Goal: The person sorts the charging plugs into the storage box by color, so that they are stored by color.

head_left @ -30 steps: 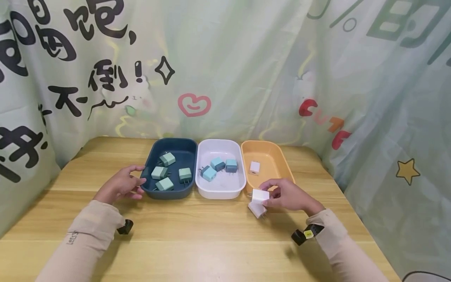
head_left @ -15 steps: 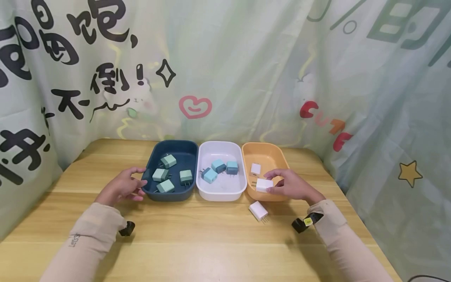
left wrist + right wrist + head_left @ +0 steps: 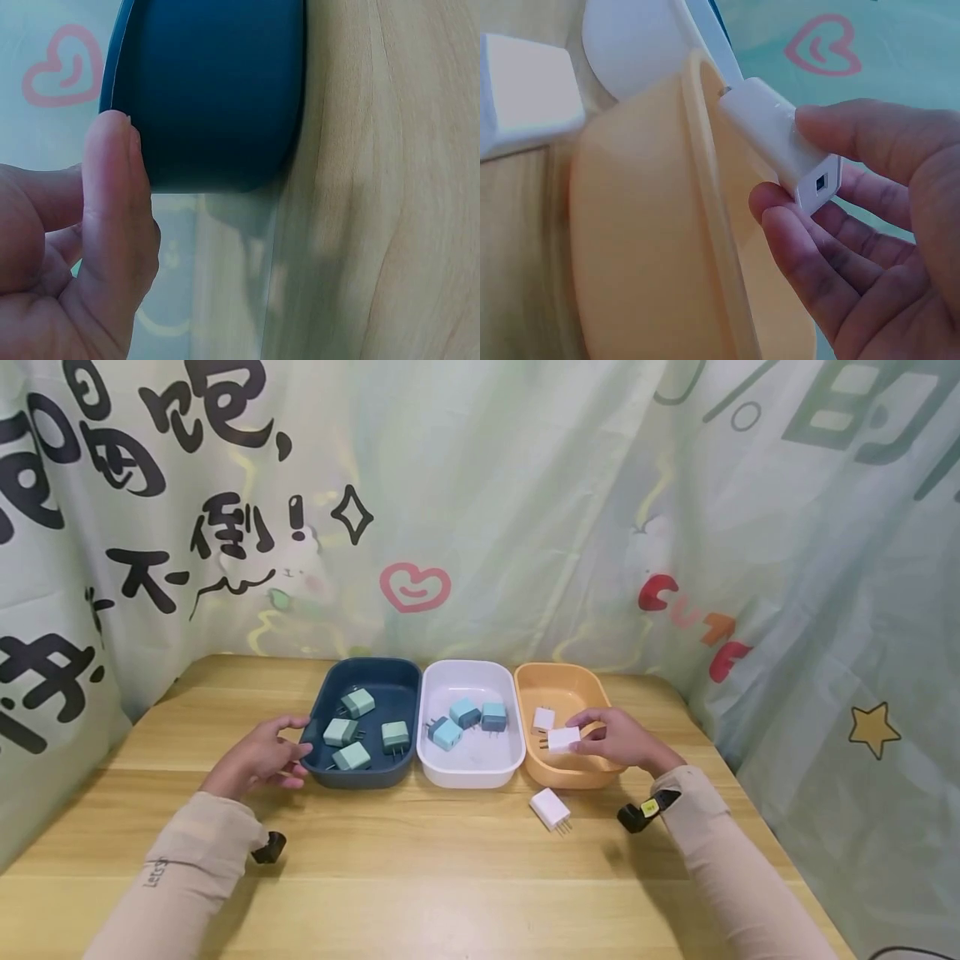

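My right hand [image 3: 622,739] pinches a white USB wall charger [image 3: 564,741] between thumb and fingers, its prongs pointing left, over the orange tray [image 3: 573,777]. In the right wrist view, the held charger [image 3: 769,131] shows its port near my fingers, just past the tray's rim [image 3: 705,150]. One white charger [image 3: 543,720] lies in that tray. Another white charger [image 3: 551,810] lies on the table in front of it. My left hand [image 3: 258,756] touches the left rim of the dark blue tray [image 3: 360,779] with relaxed fingers; its thumb [image 3: 116,165] lies against the rim.
Several pale green chargers [image 3: 352,756] sit in the dark blue tray. Three blue chargers [image 3: 465,713] sit in the white tray [image 3: 472,777] between the other two. The trays stand side by side on the wooden table [image 3: 420,877], with a printed curtain [image 3: 487,510] behind.
My right hand has carried the charger from above the table, near the other white charger, up over the orange tray's front rim. My left hand stays at the dark blue tray.
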{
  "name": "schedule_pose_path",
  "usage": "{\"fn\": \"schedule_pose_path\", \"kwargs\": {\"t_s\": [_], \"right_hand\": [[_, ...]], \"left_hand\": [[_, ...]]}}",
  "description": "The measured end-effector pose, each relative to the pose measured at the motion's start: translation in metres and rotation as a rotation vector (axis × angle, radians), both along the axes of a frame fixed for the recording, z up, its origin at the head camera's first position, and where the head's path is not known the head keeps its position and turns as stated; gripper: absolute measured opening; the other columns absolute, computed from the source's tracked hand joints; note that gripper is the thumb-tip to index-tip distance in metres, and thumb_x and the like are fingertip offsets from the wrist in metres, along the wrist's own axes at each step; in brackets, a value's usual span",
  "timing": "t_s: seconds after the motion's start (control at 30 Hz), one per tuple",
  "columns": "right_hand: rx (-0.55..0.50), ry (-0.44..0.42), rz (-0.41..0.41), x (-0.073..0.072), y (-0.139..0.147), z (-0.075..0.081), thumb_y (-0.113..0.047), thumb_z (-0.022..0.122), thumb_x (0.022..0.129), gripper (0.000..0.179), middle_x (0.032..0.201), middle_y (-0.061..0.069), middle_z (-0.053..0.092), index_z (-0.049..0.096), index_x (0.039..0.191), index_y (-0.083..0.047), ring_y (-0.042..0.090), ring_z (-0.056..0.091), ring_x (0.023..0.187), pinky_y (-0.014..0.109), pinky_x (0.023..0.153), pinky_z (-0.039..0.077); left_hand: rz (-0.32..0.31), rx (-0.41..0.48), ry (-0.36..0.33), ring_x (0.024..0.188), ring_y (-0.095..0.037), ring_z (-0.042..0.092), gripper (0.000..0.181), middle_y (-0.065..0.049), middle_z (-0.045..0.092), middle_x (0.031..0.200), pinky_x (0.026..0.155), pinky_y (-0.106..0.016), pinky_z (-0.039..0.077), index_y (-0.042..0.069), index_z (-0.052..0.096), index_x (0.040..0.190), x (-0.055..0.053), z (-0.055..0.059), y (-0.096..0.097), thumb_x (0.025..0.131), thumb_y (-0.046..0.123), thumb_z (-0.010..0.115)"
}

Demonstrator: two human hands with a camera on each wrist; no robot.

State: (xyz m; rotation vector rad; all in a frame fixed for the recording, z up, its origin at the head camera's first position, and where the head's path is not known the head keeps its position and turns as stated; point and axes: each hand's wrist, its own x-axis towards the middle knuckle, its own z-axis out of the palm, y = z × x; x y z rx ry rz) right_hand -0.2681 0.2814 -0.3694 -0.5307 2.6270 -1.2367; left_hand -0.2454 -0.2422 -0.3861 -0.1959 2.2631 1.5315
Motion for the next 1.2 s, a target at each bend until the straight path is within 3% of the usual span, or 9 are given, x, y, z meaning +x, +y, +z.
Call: {"fn": "schedule_pose_path", "kwargs": {"t_s": [0.27, 0.47, 0.73, 1.0, 1.2], "right_hand": [[0.078, 0.031, -0.038, -0.019, 0.004, 0.0, -0.016, 0.077, 0.083, 0.035, 0.103, 0.014, 0.057, 0.063, 0.109, 0.002, 0.024, 0.06, 0.088, 0.033, 0.074, 0.053], [0.1, 0.026, 0.004, -0.034, 0.006, 0.002, -0.016, 0.078, 0.082, 0.034, 0.1, 0.013, 0.057, 0.062, 0.107, 0.001, 0.028, 0.055, 0.099, 0.042, 0.088, 0.05], [0.086, -0.063, 0.095, -0.051, 0.006, 0.005, -0.006, 0.078, 0.081, 0.032, 0.102, 0.014, 0.061, 0.062, 0.107, 0.003, 0.032, 0.054, 0.1, 0.031, 0.076, 0.051], [0.05, -0.195, 0.217, -0.064, 0.002, 0.007, 0.001, 0.076, 0.079, 0.034, 0.108, 0.015, 0.06, 0.062, 0.108, 0.008, 0.035, 0.049, 0.107, 0.028, 0.077, 0.051], [0.058, -0.258, 0.225, -0.068, -0.002, 0.005, 0.001, 0.076, 0.079, 0.033, 0.105, 0.014, 0.06, 0.062, 0.107, 0.008, 0.032, 0.05, 0.102, 0.027, 0.073, 0.052]], "left_hand": [[0.005, -0.011, -0.006, 0.078, -0.025, 0.061, 0.062, -0.025, 0.046, 0.115, 0.068, -0.038, 0.06, 0.007, 0.017, 0.154, -0.002, -0.001, 0.0, 0.101, 0.005, 0.049], [0.013, -0.007, -0.01, 0.077, -0.025, 0.061, 0.063, -0.025, 0.046, 0.115, 0.068, -0.037, 0.06, 0.008, 0.017, 0.154, -0.002, -0.001, 0.0, 0.101, 0.006, 0.05], [0.009, -0.003, -0.001, 0.077, -0.024, 0.061, 0.062, -0.025, 0.047, 0.114, 0.067, -0.037, 0.06, 0.008, 0.018, 0.154, -0.002, -0.002, -0.001, 0.101, 0.006, 0.05], [0.015, -0.01, -0.002, 0.077, -0.025, 0.061, 0.062, -0.024, 0.048, 0.111, 0.067, -0.037, 0.06, 0.008, 0.019, 0.154, -0.003, -0.001, 0.0, 0.101, 0.006, 0.05], [0.016, -0.013, -0.004, 0.077, -0.024, 0.061, 0.061, -0.024, 0.048, 0.111, 0.067, -0.037, 0.06, 0.008, 0.019, 0.154, -0.002, -0.002, 0.0, 0.101, 0.006, 0.049]]}}
